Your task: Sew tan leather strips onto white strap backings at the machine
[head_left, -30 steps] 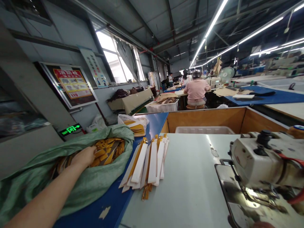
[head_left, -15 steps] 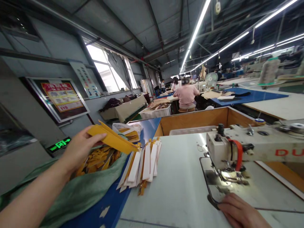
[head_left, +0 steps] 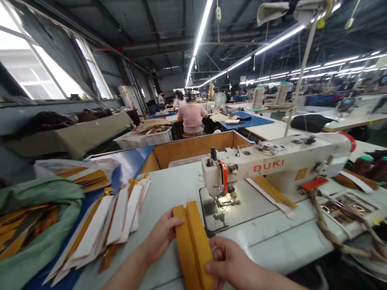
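Yellow strips [head_left: 198, 239] moved rightward; fingers [head_left: 176, 222] hold both sides.

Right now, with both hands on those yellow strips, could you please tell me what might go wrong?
The yellow strips show a gap down the middle, so they might slip apart between the left hand and right hand. The white strips lie fanned beside the left arm, so a sideways brush could scatter them.
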A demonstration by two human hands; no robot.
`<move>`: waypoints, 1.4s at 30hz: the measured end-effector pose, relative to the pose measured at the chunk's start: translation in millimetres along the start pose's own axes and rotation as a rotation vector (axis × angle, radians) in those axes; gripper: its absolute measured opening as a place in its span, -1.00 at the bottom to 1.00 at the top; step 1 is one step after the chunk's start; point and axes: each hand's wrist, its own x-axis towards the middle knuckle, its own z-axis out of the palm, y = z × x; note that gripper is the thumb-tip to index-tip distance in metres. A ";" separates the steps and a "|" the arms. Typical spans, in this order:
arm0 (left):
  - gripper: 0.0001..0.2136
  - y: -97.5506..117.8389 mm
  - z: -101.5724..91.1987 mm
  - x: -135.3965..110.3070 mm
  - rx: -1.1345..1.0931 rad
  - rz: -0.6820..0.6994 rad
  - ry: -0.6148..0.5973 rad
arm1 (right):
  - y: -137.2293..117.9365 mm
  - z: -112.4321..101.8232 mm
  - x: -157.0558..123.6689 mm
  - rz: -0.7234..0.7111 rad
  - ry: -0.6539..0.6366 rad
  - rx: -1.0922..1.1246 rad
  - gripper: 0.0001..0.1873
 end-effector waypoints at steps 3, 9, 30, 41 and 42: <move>-0.66 -19.3 4.0 27.1 0.105 0.023 0.050 | 13.5 -2.9 7.3 0.038 0.170 -0.066 -0.50; -0.53 -40.8 6.7 50.6 0.440 0.296 0.333 | 1.1 -11.4 8.2 0.020 0.273 -0.078 -0.57; -0.49 -114.1 -8.4 51.3 1.372 1.050 0.067 | -88.9 -187.6 -78.9 0.111 0.970 -1.350 -0.74; -0.45 -92.0 -6.5 37.6 1.337 0.952 0.037 | -80.1 -205.9 -85.9 0.190 0.936 -1.425 -0.75; -0.46 -91.8 -6.4 37.6 1.333 0.949 0.030 | -79.9 -207.6 -86.4 0.181 0.930 -1.418 -0.76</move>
